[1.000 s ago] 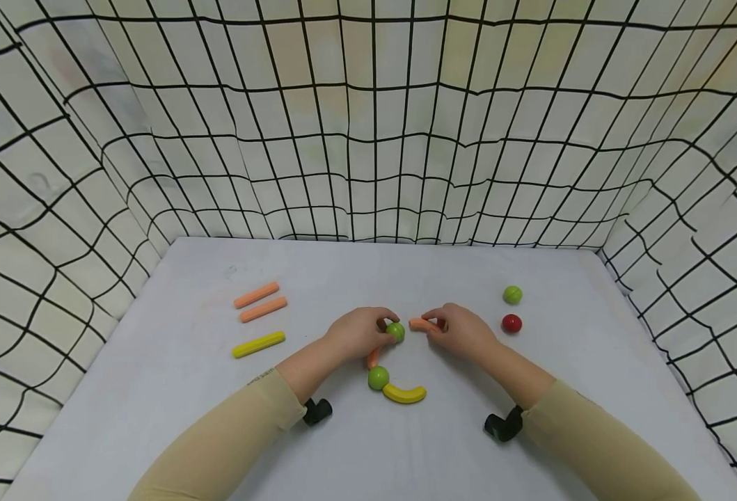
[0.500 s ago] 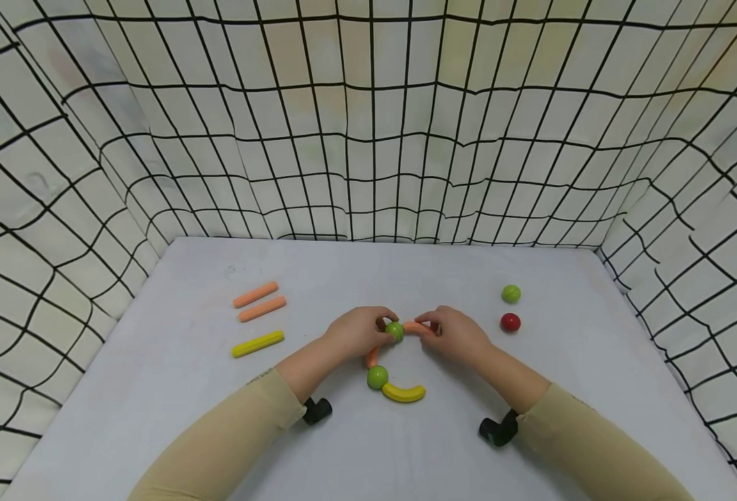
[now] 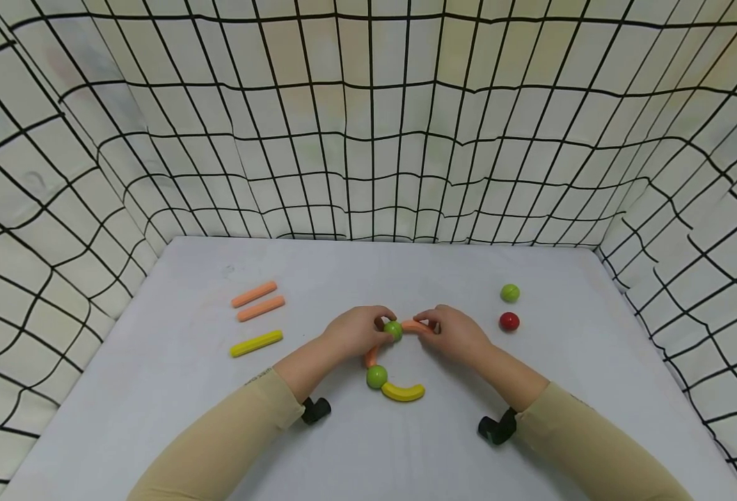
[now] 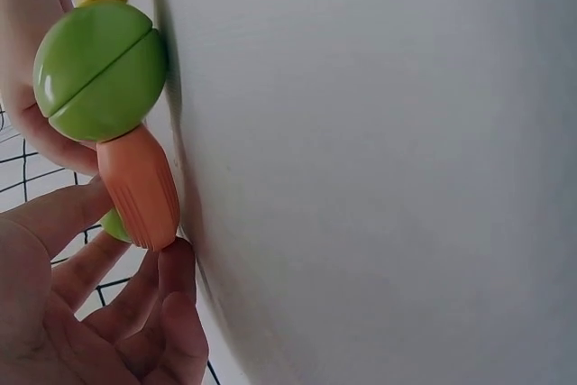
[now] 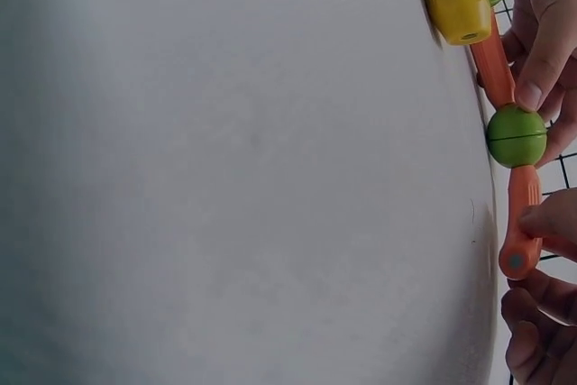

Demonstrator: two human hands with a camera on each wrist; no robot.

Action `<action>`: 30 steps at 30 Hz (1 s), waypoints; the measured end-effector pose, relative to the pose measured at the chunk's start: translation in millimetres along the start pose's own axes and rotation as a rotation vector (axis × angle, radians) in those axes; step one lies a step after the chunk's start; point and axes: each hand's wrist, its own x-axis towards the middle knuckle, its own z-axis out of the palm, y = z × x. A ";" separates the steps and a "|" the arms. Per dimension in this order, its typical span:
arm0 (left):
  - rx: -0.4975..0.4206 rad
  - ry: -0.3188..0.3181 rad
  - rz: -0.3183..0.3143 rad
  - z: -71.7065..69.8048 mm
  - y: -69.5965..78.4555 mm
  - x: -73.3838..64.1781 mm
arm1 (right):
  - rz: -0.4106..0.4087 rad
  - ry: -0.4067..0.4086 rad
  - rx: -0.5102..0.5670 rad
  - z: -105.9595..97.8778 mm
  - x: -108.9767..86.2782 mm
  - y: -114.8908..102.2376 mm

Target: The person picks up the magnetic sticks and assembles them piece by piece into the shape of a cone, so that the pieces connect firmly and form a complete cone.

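1. Head view: pinching the far green ball (image 3: 393,330) between thumb and fingers of the left hand (image 3: 355,330), pretty much mid-table.
2. Also gripping a curved orange piece (image 3: 415,326) in the right hand (image 3: 458,334), its tip right up against that same ball.
3. Going by the right wrist cam, can spot a second orange piece (image 5: 492,69) touching the ball's other side. Can't tell if also touched by the left fingers.
4. Following that piece nearer the body, can see the near green ball (image 3: 377,376) at its end, then a curved yellow piece (image 3: 403,392) touching that.
5. Off left, well apart: two orange sticks (image 3: 261,308) side by side, plus a yellow stick (image 3: 256,344) a bit nearer.
6. Off right: another green ball (image 3: 510,293), with a red ball (image 3: 509,321) just beside it.
7. All on a white table (image 3: 368,452), with black netting (image 3: 371,139) round the back and sides.
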 end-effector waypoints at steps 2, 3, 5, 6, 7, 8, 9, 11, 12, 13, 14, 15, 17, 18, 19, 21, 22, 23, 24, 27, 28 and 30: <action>0.005 0.003 0.000 -0.2 0.0 -0.1 | -0.006 0.000 0.000 0.2 1.6 -0.1; 0.008 0.004 0.001 -0.3 0.0 -0.3 | -0.007 -0.002 -0.003 0.4 2.7 -0.2; 0.011 0.006 0.000 -0.6 -0.2 -0.7 | -0.005 -0.010 -0.006 0.3 4.9 -0.7; 0.014 0.007 -0.001 -0.7 -0.7 -0.8 | -0.004 -0.015 -0.006 0.3 6.3 -1.0; 0.016 0.008 -0.001 -0.8 -1.1 -1.0 | -0.004 -0.021 -0.007 0.0 7.5 -1.5; 0.019 0.008 -0.001 -1.1 -1.6 -1.1 | -0.006 -0.027 -0.010 -0.1 9.0 -1.8; 0.019 0.009 -0.002 -1.3 -2.0 -1.4 | -0.007 -0.034 -0.010 -0.3 10.4 -2.3; 0.018 0.008 -0.003 -1.8 -2.7 -2.0 | -0.017 -0.047 -0.008 -1.1 13.3 -3.3; 0.017 0.008 -0.003 -2.1 -3.0 -2.2 | -0.024 -0.052 -0.008 -1.6 14.7 -3.8; 0.015 0.007 -0.004 -2.5 -3.3 -2.7 | -0.032 -0.058 -0.009 -2.0 15.9 -4.2; 0.014 0.007 -0.004 -2.8 -3.5 -3.3 | -0.038 -0.063 -0.009 -2.5 17.1 -4.6; 0.015 0.007 -0.004 -3.2 -3.7 -3.9 | -0.043 -0.068 -0.011 -2.9 18.2 -4.8; 0.019 0.008 -0.005 -4.0 -4.1 -5.4 | -0.053 -0.080 -0.019 -3.5 20.3 -5.5; 0.020 0.008 -0.006 -4.4 -4.3 -6.2 | -0.060 -0.087 -0.025 -3.6 21.3 -5.8; 0.023 0.007 -0.007 -4.7 -4.5 -7.2 | -0.067 -0.094 -0.031 -3.7 22.2 -6.1; 0.025 0.005 -0.009 -5.4 -5.0 -8.8 | -0.080 -0.107 -0.033 -3.9 23.8 -7.0; 0.023 0.003 -0.011 -5.7 -5.3 -9.7 | -0.088 -0.113 -0.033 -3.9 24.7 -7.5; 0.020 0.001 -0.014 -5.9 -5.6 -10.5 | -0.098 -0.118 -0.033 -4.0 25.5 -7.9; 0.017 -0.001 -0.016 -6.1 -5.9 -11.2 | -0.107 -0.123 -0.030 -4.1 26.4 -8.4; 0.009 -0.004 -0.026 -6.7 -6.6 -13.0 | -0.129 -0.135 -0.026 -4.4 29.1 -9.7; 0.008 -0.004 -0.029 -7.0 -6.6 -13.7 | -0.136 -0.138 -0.029 -4.4 30.1 -10.0; 0.008 -0.005 -0.038 -7.2 -6.6 -15.0 | -0.149 -0.142 -0.035 -4.7 31.7 -10.8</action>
